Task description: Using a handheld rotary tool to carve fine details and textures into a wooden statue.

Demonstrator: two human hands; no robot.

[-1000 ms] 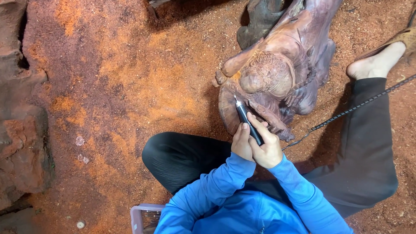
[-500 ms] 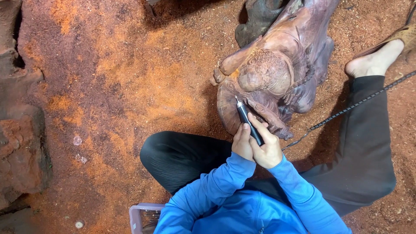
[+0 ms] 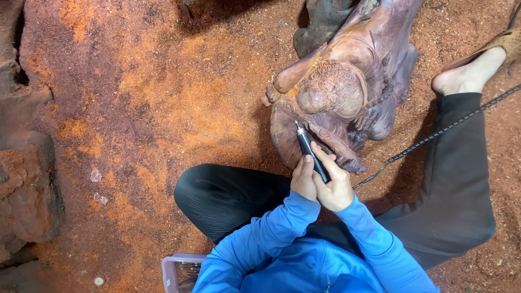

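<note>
A reddish-brown wooden carving [image 3: 347, 92] of a figure lies on the sawdust-covered ground in front of me. Both hands grip a black pen-shaped rotary tool [image 3: 311, 151]. My right hand [image 3: 334, 182] wraps around its rear part, and my left hand [image 3: 304, 176] steadies it from the left side. The tool's silver tip touches the carving's lower left surface. A braided black cable [image 3: 439, 133] runs from the tool out to the upper right. I wear blue sleeves and black trousers and sit on the ground.
Orange-red sawdust [image 3: 152, 97] covers the ground. Rough red wood blocks [image 3: 24, 184] line the left edge. A clear plastic box [image 3: 179, 271] with small bits sits by my left knee. My bare foot in a sandal [image 3: 477, 65] rests at the upper right.
Both hands and the tool keep the same grip against the carving, with the tip shifting only slightly. The view has drifted a little.
</note>
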